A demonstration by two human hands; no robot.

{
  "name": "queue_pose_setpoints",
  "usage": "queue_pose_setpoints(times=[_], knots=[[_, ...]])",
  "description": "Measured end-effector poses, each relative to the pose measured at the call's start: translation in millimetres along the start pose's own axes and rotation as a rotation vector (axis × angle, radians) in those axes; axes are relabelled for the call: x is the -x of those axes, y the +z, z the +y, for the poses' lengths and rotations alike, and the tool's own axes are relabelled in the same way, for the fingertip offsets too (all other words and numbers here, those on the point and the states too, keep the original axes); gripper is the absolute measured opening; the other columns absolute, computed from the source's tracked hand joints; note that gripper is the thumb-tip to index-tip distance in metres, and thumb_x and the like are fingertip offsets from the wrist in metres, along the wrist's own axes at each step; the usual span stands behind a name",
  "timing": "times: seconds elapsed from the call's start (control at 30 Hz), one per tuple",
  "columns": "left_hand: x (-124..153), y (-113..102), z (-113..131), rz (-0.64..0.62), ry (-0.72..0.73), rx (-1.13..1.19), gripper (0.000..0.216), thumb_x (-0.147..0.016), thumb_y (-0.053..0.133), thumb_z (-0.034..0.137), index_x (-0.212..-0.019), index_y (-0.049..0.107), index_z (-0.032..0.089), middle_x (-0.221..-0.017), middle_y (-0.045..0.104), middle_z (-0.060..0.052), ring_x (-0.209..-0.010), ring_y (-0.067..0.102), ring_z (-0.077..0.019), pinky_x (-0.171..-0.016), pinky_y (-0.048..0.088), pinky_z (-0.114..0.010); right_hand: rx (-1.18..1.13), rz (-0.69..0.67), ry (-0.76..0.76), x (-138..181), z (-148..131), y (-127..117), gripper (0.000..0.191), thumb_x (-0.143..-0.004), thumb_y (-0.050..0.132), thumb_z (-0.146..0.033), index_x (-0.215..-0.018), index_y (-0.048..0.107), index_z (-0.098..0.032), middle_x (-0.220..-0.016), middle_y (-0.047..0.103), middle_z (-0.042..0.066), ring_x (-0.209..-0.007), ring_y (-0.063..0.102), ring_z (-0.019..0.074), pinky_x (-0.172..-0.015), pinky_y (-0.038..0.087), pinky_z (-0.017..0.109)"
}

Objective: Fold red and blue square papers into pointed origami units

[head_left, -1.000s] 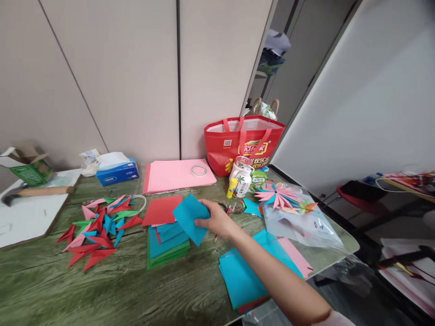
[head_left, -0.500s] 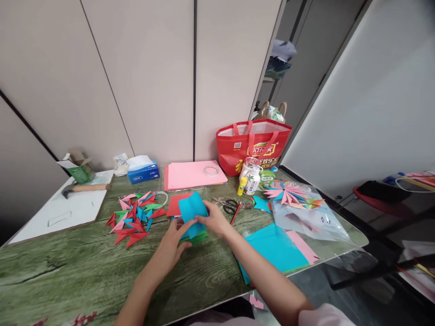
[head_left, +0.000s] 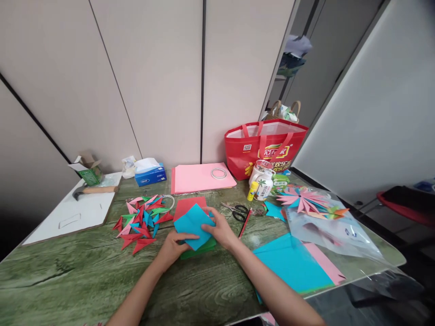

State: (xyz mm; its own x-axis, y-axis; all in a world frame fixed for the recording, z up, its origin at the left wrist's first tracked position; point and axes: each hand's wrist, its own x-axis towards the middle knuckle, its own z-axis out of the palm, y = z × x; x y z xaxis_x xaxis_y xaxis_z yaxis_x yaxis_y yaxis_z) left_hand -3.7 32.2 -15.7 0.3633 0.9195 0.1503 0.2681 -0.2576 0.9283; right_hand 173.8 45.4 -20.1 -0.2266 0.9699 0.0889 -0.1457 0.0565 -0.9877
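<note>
Both hands hold a blue square of paper (head_left: 193,222), turned so one corner points away from me. My left hand (head_left: 175,246) pinches its lower left edge, thumb on top. On the right side, my right hand (head_left: 219,226) grips it with the thumb on the face and fingers behind. Beneath the blue square lie green paper squares (head_left: 200,251), partly hidden, and red paper (head_left: 190,204) shows behind it. Folded paper pieces (head_left: 141,222) in red, pink, blue and green are heaped left of my hands. Scissors (head_left: 239,212) and a red pencil (head_left: 245,222) rest to the right.
Blue sheets (head_left: 295,262) lie at the right front, beside a plastic bag (head_left: 329,231) with a paper star (head_left: 302,199). Pink sheets (head_left: 200,176), a tissue box (head_left: 149,174), a glue stick (head_left: 252,191) and a red bag (head_left: 238,154) stand behind. A hammer (head_left: 95,191) lies on a white board (head_left: 64,217).
The blue paper was curved and raised between my hands; now it is flatter and turned to a diamond. The view has shifted slightly left.
</note>
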Motion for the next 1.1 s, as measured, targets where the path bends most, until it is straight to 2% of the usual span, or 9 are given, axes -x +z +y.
queue_pose_setpoints(times=[0.07, 0.17, 0.27, 0.37, 0.47, 0.57, 0.7, 0.9, 1.1], knots=[[2.1, 0.2, 0.6, 0.042, -0.022, -0.040, 0.012, -0.060, 0.066, 0.022, -0.070, 0.073, 0.024, -0.071, 0.072, -0.002, -0.073, 0.063, -0.0209, -0.072, 0.048, -0.031, 0.047, 0.008, -0.074, 0.2, 1.3, 1.2, 0.051, -0.066, 0.061, -0.019, -0.114, 0.045, -0.024, -0.084, 0.063, 0.001, -0.071, 0.057, 0.0161, -0.059, 0.045, 0.025], [2.7, 0.3, 0.0, 0.116, -0.011, -0.121, 0.007, -0.059, 0.068, 0.027, -0.063, 0.072, 0.023, -0.064, 0.071, -0.002, -0.065, 0.061, -0.0195, -0.065, 0.048, -0.028, 0.191, -0.010, -0.172, 0.2, 2.4, 0.4, 0.032, -0.070, 0.055, -0.016, -0.102, 0.058, -0.023, -0.093, 0.063, 0.002, -0.085, 0.057, 0.0179, -0.075, 0.043, 0.029], [1.7, 1.2, -4.8, 0.273, -0.032, -0.155, 0.012, -0.056, 0.070, 0.031, -0.060, 0.070, 0.020, -0.060, 0.068, -0.002, -0.058, 0.058, -0.0172, -0.055, 0.047, -0.026, 0.288, -0.066, -0.145, -0.1, 3.7, -1.4, 0.022, -0.073, 0.051, -0.016, -0.088, 0.066, -0.021, -0.087, 0.066, 0.002, -0.085, 0.057, 0.0187, -0.077, 0.041, 0.031], [0.7, 2.5, -10.1, 0.386, -0.095, -0.060, 0.018, -0.054, 0.071, 0.032, -0.063, 0.067, 0.017, -0.061, 0.065, -0.001, -0.056, 0.057, -0.0157, -0.052, 0.047, -0.024, 0.297, -0.073, -0.104, 1.7, 2.6, 0.3, 0.023, -0.072, 0.055, -0.023, -0.093, 0.066, -0.021, -0.087, 0.066, 0.002, -0.082, 0.057, 0.0185, -0.072, 0.042, 0.029], [0.8, 4.0, -10.1, 0.374, -0.151, 0.126, 0.029, -0.055, 0.071, 0.030, -0.079, 0.066, 0.015, -0.069, 0.066, -0.002, -0.059, 0.060, -0.0159, -0.055, 0.049, -0.025, 0.322, -0.047, -0.096, 5.2, -1.6, 6.6, 0.030, -0.063, 0.067, -0.031, -0.092, 0.064, -0.021, -0.089, 0.065, 0.001, -0.084, 0.056, 0.0191, -0.075, 0.041, 0.029], [1.8, 5.7, -5.0, 0.316, -0.172, 0.281, 0.049, -0.056, 0.071, 0.026, -0.103, 0.059, 0.017, -0.083, 0.068, -0.003, -0.070, 0.063, -0.0183, -0.063, 0.052, -0.028, 0.388, 0.065, -0.109, 7.4, -4.3, 12.8, 0.037, -0.054, 0.074, -0.033, -0.087, 0.061, -0.021, -0.087, 0.063, 0.000, -0.084, 0.056, 0.0202, -0.075, 0.040, 0.030], [2.2, 7.5, 1.4, 0.278, -0.183, 0.387, 0.058, -0.058, 0.070, 0.026, -0.112, 0.053, 0.017, -0.090, 0.068, -0.005, -0.077, 0.064, -0.0213, -0.070, 0.053, -0.032, 0.423, 0.122, -0.090, 6.7, -2.0, 15.3, 0.037, -0.053, 0.074, -0.032, -0.085, 0.059, -0.021, -0.084, 0.062, 0.000, -0.081, 0.055, 0.0208, -0.071, 0.039, 0.029], [-0.7, 10.2, 0.3, 0.347, -0.186, 0.599, 0.096, -0.061, 0.070, 0.023, -0.136, 0.011, 0.022, -0.080, 0.070, -0.003, -0.069, 0.066, -0.0196, -0.064, 0.054, -0.035, 0.449, 0.197, -0.073, 7.8, 2.2, 16.4, 0.041, -0.052, 0.073, -0.026, -0.088, 0.054, -0.022, -0.086, 0.059, 0.000, -0.081, 0.052, 0.0212, -0.068, 0.037, 0.027], [-1.0, 12.1, -6.4, 0.338, -0.347, 0.626, 0.086, -0.057, 0.073, 0.027, -0.129, 0.030, 0.011, -0.069, 0.071, -0.003, -0.065, 0.067, -0.0210, -0.068, 0.053, -0.036, 0.443, 0.241, -0.085, 8.1, 6.0, 15.5, 0.051, -0.051, 0.074, -0.027, -0.096, 0.048, -0.022, -0.089, 0.057, 0.001, -0.080, 0.051, 0.0209, -0.066, 0.037, 0.026]])
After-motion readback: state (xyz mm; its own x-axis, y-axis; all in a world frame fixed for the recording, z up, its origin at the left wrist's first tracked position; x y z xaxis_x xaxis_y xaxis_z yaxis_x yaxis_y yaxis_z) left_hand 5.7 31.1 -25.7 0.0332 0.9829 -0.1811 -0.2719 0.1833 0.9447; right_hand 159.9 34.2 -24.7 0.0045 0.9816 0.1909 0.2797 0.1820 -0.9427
